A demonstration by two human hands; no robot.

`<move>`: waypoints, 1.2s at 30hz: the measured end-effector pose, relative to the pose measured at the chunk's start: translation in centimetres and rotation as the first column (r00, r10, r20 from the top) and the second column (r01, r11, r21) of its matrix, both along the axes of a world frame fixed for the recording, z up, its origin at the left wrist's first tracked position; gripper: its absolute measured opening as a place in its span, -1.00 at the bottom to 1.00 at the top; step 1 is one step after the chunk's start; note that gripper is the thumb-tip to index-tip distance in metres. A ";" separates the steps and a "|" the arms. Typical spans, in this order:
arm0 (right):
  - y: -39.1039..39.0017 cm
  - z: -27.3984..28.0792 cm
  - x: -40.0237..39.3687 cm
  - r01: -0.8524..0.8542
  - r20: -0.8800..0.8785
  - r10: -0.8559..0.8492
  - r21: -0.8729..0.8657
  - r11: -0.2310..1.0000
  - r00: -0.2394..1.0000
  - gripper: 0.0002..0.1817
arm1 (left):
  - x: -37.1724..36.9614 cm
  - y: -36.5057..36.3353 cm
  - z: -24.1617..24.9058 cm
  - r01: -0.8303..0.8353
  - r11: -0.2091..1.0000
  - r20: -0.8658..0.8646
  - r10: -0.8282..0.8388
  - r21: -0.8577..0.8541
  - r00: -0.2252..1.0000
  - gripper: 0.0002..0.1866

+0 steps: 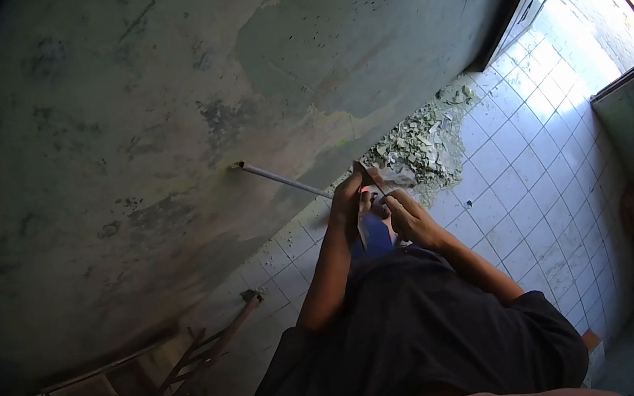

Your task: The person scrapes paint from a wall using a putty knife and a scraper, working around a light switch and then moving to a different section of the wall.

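Note:
Both hands meet in front of my body at waist height. My left hand (348, 194) is closed, its fingers curled near the end of a long grey pole (286, 181). Fingers and forearm hide the pole's near end, and I cannot tell what the left hand grips. The pole's hollow far end overlaps the wall. My right hand (410, 216) is closed around a thin, dark, flat blade-like tool (370, 175), which slants up toward the left fingers.
The peeling green wall (183, 111) rises at the left. Flaked plaster rubble (427, 146) lies along its foot on white floor tiles (529, 176). An open doorway (580, 19) lets in light at upper right. A wooden frame (208, 347) stands at lower left.

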State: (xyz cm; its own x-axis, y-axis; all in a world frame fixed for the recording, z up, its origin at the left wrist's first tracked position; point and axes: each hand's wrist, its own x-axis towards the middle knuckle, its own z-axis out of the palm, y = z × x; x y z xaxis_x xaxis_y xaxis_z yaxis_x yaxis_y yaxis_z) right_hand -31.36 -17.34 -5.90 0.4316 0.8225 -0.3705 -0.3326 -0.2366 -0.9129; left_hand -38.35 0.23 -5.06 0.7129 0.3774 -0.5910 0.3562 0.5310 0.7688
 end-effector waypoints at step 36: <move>28.8 3.7 -11.8 0.645 0.291 -0.685 0.233 0.728 0.668 -0.47 | -2.9 24.1 5.6 0.073 0.270 0.050 -0.422 0.960 0.905 -0.66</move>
